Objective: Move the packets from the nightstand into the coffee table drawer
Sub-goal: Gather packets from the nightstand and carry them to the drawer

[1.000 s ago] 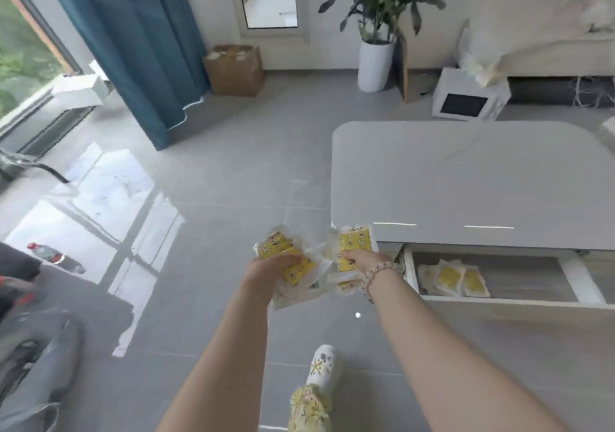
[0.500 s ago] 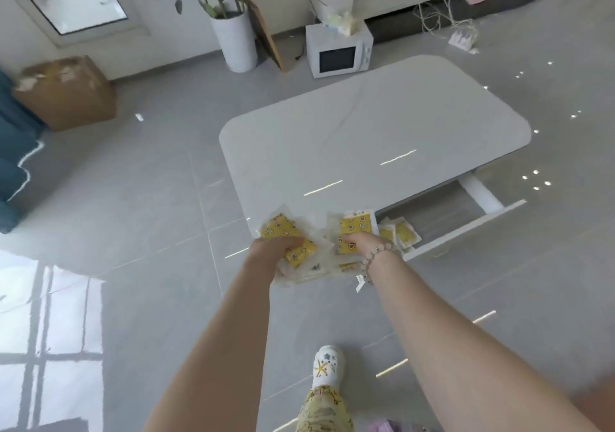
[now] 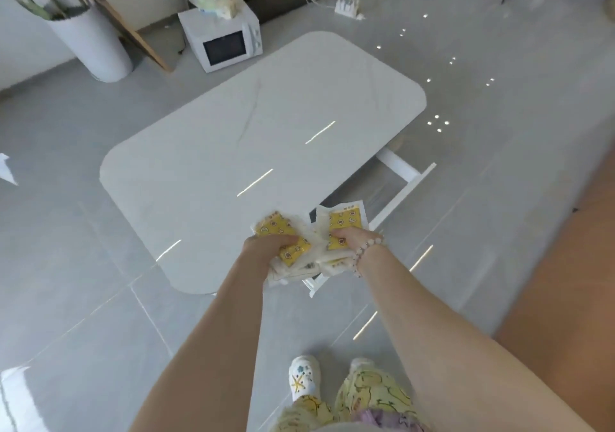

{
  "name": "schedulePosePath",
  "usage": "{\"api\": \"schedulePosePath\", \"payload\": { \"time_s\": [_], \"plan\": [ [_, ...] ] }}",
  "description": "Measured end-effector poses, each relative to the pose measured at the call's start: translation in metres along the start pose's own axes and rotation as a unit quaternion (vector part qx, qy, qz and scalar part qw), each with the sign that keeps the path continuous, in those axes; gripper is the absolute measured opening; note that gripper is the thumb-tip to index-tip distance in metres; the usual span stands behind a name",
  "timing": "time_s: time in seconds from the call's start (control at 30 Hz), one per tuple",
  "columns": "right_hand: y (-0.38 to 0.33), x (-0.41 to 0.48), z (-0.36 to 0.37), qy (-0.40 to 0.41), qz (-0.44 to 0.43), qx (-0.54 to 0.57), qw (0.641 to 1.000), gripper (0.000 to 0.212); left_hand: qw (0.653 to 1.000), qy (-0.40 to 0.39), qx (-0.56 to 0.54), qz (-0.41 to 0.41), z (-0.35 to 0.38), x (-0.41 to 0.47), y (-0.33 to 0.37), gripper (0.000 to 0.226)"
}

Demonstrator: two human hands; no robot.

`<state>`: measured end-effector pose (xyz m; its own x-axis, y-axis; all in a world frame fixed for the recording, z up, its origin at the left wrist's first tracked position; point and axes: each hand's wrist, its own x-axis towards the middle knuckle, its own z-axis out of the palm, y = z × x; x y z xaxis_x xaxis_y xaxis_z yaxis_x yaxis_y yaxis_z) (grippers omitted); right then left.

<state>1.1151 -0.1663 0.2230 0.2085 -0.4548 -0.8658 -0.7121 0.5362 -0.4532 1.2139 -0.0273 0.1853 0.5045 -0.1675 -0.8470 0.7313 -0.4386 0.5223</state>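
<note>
From the head camera you look down along both bare forearms to your hands, held close together over the near corner of the coffee table (image 3: 249, 125); your left hand (image 3: 266, 246) has its fingers curled down over a stack of packets (image 3: 283, 230), clear wrappers with yellow printed centres, gripping them from above; your right hand (image 3: 352, 236), with a bead bracelet (image 3: 364, 250) at the wrist, is curled round a second stack in the same way, its top packet tilted up toward the table; the two stacks touch in the middle, and their lower edges hang below your fingers. The drawer (image 3: 407, 190) stands pulled out from the table's right-hand side, and the packets are held in the air above its near end, hiding that part of it; what lies inside there you cannot tell. Beyond the table a white microwave (image 3: 223, 43) sits on the grey tiled floor (image 3: 83, 265), with a tall white plant pot (image 3: 93, 48) to its left; a white shoe (image 3: 303, 378) shows at the bottom edge.
</note>
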Motion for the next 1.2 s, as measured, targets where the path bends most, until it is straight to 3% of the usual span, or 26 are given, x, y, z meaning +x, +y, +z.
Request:
{"api": "schedulePosePath", "payload": {
  "time_s": [0.17,0.33,0.5,0.67,0.8,0.9,1.03,1.13,1.2],
  "plan": [
    [-0.017,0.041,-0.034,0.018,0.028,0.039,0.999,0.043,1.000,-0.012,0.019,0.008,0.051,0.022,0.024,0.063],
    [-0.055,0.086,-0.056,-0.001,0.035,0.016,0.999,0.053,1.000,-0.008,-0.006,-0.013,0.094,0.066,0.041,0.086],
    [-0.084,0.149,-0.080,-0.025,0.085,-0.046,0.995,0.061,0.996,0.014,-0.037,-0.083,0.140,0.102,0.047,0.054],
    [-0.098,0.230,-0.087,-0.020,0.125,-0.102,0.987,0.060,0.988,0.031,-0.087,-0.123,0.187,0.155,0.041,0.061],
    [-0.093,0.305,-0.079,-0.007,0.139,-0.128,0.982,0.056,0.980,0.053,-0.119,-0.147,0.209,0.211,0.023,0.028],
    [-0.088,0.364,-0.056,-0.008,0.125,-0.147,0.981,0.042,0.973,0.065,-0.149,-0.163,0.217,0.273,0.004,0.030],
    [-0.075,0.437,-0.023,-0.005,0.114,-0.178,0.977,0.056,0.962,0.088,-0.201,-0.161,0.228,0.351,-0.024,0.033],
    [-0.061,0.480,-0.007,-0.028,0.111,-0.211,0.971,0.033,0.962,0.118,-0.194,-0.154,0.232,0.391,-0.043,0.015],
    [-0.053,0.502,0.000,-0.031,0.101,-0.225,0.969,0.028,0.964,0.122,-0.183,-0.152,0.234,0.412,-0.053,0.015]
  ]
}}
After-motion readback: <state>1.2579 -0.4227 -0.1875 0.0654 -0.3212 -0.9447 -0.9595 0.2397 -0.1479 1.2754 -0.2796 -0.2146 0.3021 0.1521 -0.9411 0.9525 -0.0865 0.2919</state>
